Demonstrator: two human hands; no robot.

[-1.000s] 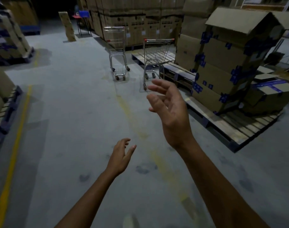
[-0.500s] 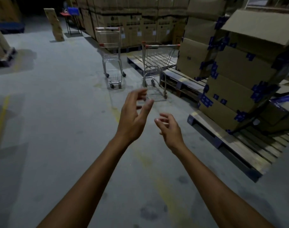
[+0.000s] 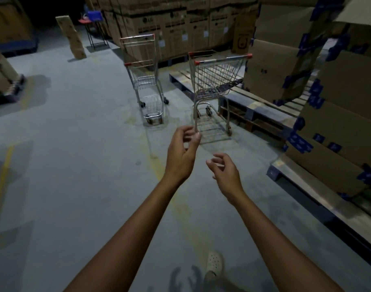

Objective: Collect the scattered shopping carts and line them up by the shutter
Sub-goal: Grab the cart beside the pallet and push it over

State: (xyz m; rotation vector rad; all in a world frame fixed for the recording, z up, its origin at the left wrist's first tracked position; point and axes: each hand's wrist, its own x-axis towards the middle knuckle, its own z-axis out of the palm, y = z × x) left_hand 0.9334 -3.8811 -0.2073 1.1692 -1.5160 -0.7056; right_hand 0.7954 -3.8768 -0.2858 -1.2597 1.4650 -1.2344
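Two wire shopping carts with red corner caps stand on the grey concrete floor ahead. The nearer cart (image 3: 217, 81) is right of centre, beside a pallet. The farther, narrower cart (image 3: 144, 79) stands to its left. Both my arms reach forward. My left hand (image 3: 181, 157) is raised with curled fingers apart, just short of the nearer cart's lower rack and holding nothing. My right hand (image 3: 225, 171) hovers lower and to the right, fingers loosely spread and empty. No shutter is in view.
Wooden pallets (image 3: 307, 186) stacked with taped cardboard boxes (image 3: 338, 127) line the right side. A wall of boxes (image 3: 180, 28) stands behind the carts. A narrow upright box (image 3: 71, 36) and a stand (image 3: 94, 28) are at the back left. My foot (image 3: 214, 264) shows below.
I have moved closer to the carts, which look larger. My left hand has come up and forward beside the right one, and the right hand has dropped lower.
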